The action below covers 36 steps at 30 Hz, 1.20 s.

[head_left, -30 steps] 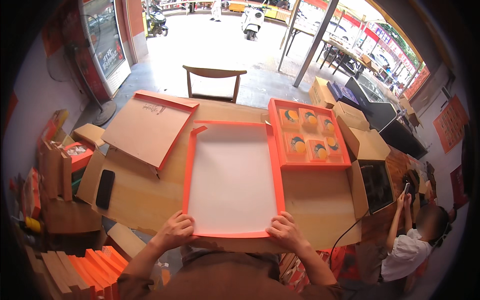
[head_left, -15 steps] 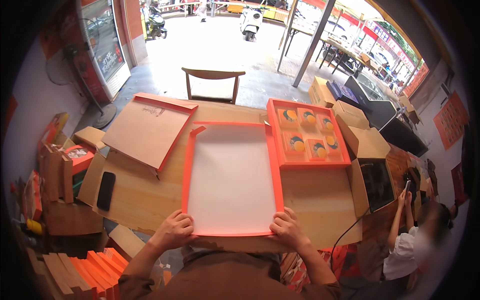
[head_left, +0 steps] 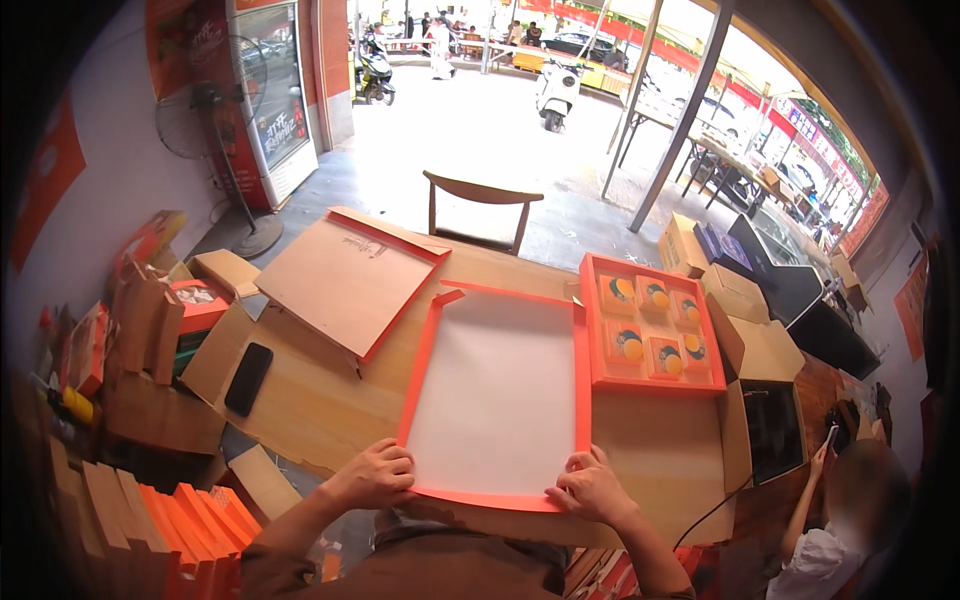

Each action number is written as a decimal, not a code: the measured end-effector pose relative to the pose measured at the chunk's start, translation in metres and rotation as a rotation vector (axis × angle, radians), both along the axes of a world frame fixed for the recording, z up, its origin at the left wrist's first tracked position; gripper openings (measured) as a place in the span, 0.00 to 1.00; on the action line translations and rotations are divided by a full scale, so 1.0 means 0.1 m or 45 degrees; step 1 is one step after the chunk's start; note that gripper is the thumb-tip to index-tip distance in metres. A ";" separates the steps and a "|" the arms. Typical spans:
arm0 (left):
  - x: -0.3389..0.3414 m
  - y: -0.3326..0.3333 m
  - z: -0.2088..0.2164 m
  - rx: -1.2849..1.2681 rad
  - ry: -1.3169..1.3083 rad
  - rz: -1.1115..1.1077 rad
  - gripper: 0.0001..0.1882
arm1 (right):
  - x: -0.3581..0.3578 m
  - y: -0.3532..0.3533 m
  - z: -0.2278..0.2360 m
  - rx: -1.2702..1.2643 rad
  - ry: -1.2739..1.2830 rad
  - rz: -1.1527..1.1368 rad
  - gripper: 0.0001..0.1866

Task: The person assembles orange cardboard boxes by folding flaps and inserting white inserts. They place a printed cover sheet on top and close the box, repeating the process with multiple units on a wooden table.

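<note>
A shallow cardboard box [head_left: 500, 395] with a white inside and orange-red sides lies before me on the table. My left hand [head_left: 375, 475] has its fingers closed on the near left corner. At the near right corner my right hand [head_left: 595, 487] grips the side, thumb and fingertips over the near edge. Small flaps stick out at the far corners. To the far left rests a large cardboard piece [head_left: 350, 285] with an orange-red border, pale side up. To the right is an orange-red box [head_left: 655, 383] holding several small square packages with yellow round marks.
A black phone [head_left: 249, 380] lies on the table [head_left: 300, 410] at the left. An open brown carton [head_left: 765, 350] stands at the right, a cable near it. Folded orange and brown cardboard [head_left: 170, 510] is stacked lower left. A chair [head_left: 485, 195] stands beyond; a person [head_left: 840, 520] sits lower right.
The view has shifted, so the whole scene sits farther right and lower. My right hand's fingers have moved onto the near edge at its corner; my left hand keeps its hold.
</note>
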<state>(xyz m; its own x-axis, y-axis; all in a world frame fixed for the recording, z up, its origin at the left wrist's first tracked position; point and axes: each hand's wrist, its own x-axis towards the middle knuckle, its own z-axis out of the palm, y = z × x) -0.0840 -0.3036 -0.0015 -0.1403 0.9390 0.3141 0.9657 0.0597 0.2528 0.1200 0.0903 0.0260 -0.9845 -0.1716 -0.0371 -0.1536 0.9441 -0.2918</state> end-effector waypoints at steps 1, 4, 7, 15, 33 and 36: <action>0.01 -0.01 -0.01 0.014 0.003 0.006 0.14 | -0.01 0.03 -0.04 -0.046 0.055 0.018 0.18; 0.02 -0.01 -0.03 0.050 0.005 0.023 0.14 | 0.04 0.14 -0.23 -0.158 0.161 0.057 0.17; 0.04 -0.02 -0.04 0.085 -0.013 0.054 0.15 | 0.07 0.19 -0.30 -0.226 0.156 0.068 0.16; 0.06 -0.03 -0.08 0.128 -0.024 0.091 0.15 | 0.11 0.08 -0.20 -0.205 0.127 0.024 0.14; 0.02 -0.04 -0.13 0.144 -0.037 0.070 0.15 | 0.27 0.12 -0.07 -0.091 0.215 0.193 0.09; 0.04 -0.04 -0.09 0.125 -0.036 0.099 0.15 | 0.32 0.11 -0.13 -0.098 0.283 0.233 0.06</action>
<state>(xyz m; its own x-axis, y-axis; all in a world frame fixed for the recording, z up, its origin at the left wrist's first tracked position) -0.0804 -0.3077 -0.0107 -0.2211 0.8898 0.3992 0.9516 0.1073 0.2878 0.1521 0.1013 0.0130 -0.9195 -0.3407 0.1963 -0.3872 0.8713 -0.3015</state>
